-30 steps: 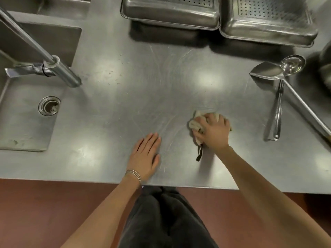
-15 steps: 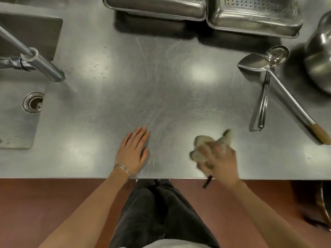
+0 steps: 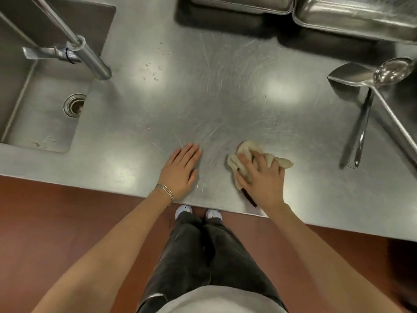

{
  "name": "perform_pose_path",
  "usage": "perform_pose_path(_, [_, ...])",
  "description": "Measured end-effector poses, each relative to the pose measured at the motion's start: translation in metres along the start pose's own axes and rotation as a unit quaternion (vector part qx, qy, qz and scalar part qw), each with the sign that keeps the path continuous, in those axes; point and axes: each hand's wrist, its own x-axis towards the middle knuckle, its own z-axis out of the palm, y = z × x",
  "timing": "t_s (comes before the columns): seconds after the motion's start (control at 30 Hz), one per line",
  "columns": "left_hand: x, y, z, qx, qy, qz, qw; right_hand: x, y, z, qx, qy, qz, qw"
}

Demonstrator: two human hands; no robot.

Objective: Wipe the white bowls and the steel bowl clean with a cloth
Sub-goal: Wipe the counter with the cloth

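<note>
A crumpled beige cloth (image 3: 239, 159) with a dark tag lies on the steel counter (image 3: 225, 98) near its front edge. My right hand (image 3: 264, 177) presses down on the cloth, and folds of it bunch up between my curled fingers. To its left, my left hand (image 3: 180, 170) rests flat on the counter with straight fingers and holds nothing. No white bowl or steel bowl shows in this view.
A sink (image 3: 40, 105) with a drain and a long faucet (image 3: 90, 57) lies at the left. Two steel pans (image 3: 352, 16) stand at the back. A steel spatula (image 3: 352, 75) and a ladle (image 3: 392, 70) lie at the right. Water drops dot the counter.
My right hand has slid the cloth from mid-counter toward the front edge. My left hand has stayed flat. The view has swung left, so the steel bowl at the right has left it.
</note>
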Motion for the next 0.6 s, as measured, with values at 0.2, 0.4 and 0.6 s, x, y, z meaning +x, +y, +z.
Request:
perform_pose_path(0.2, [-0.05, -0.053, -0.025, 0.028, 0.056, -0.149, 0.987, -0.032, -0.052, 0.001, 0.034, -0.001, 0.027, 0.999])
perform_pose_path(0.4, [-0.08, -0.128, -0.033, 0.003, 0.026, -0.251, 0.968, 0.03, -0.138, 0.02, 0.044, 0.023, -0.219, 0.974])
perform_pose_path(0.6, [-0.079, -0.128, -0.028, -0.017, 0.034, -0.242, 0.97, 0.153, -0.083, 0.015, 0.008, -0.042, 0.057, 0.997])
